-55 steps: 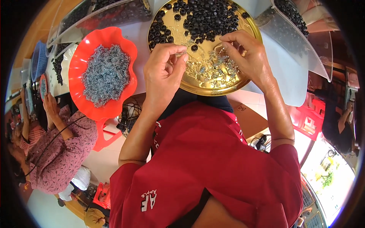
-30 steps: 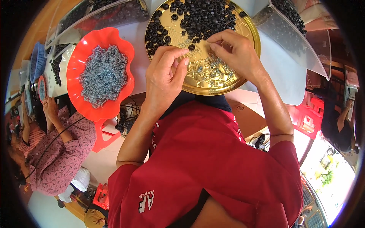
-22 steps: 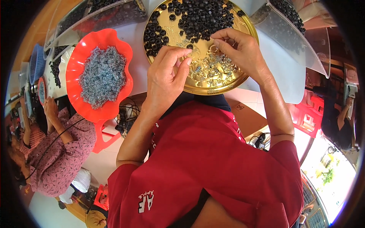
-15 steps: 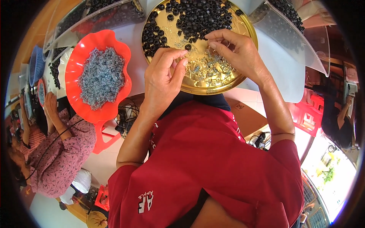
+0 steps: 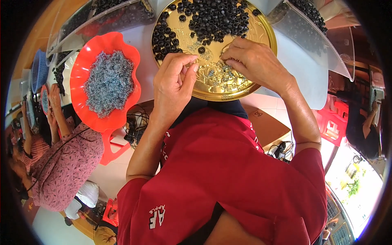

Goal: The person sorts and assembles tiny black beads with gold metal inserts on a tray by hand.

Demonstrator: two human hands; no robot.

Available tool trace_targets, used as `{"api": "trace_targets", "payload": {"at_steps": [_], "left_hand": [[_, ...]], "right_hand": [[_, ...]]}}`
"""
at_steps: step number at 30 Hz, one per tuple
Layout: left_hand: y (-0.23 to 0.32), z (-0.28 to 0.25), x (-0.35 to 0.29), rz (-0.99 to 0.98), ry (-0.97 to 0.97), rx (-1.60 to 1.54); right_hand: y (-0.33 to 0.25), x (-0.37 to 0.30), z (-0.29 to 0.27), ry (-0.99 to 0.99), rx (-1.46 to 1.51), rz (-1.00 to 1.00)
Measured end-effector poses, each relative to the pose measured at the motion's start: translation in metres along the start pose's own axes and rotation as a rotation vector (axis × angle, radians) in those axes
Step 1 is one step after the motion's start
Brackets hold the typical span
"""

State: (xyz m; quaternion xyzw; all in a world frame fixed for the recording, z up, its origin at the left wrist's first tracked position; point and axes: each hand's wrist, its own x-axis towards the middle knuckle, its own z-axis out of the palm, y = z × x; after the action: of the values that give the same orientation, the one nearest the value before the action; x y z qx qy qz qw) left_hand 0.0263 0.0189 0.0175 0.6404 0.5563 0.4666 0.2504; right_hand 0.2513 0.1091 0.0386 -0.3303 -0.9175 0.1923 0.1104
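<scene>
A round gold tray [image 5: 265, 30] lies in front of me. Many small black ring-shaped parts [image 5: 216, 20] are heaped at its far side, and small metal springs [image 5: 216, 71] are scattered over its near half. Over the tray's near left edge my left hand [image 5: 173, 79] is raised, thumb and index finger pinched together; whatever sits between the tips is too small to name. My right hand [image 5: 257, 63] reaches down at the tray's right, its fingertips closed among the springs. One black ring [image 5: 201, 50] lies apart between the two hands.
Left of the tray a red scalloped bowl [image 5: 132, 73] holds a pile of springs [image 5: 109, 83]. Clear plastic bins [image 5: 102, 20] with black parts stand at the back left and back right. A person in a pink patterned top [image 5: 67, 167] works at far left.
My right hand has moved down from the edge of the black heap to the springs, its fingers drawing together. My left hand has stayed nearly in place, still pinched.
</scene>
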Motion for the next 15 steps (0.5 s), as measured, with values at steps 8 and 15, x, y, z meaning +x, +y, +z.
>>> {"api": "trace_targets", "payload": {"at_steps": [8, 15], "left_hand": [[-0.0009, -0.0006, -0.0022, -0.027, -0.006, -0.004], [-0.0016, -0.0004, -0.0025, -0.005, -0.014, -0.001]], "right_hand": [[-0.0094, -0.0006, -0.0048, -0.050, 0.001, 0.110], [-0.0021, 0.0013, 0.0048, -0.020, 0.019, 0.153]]}}
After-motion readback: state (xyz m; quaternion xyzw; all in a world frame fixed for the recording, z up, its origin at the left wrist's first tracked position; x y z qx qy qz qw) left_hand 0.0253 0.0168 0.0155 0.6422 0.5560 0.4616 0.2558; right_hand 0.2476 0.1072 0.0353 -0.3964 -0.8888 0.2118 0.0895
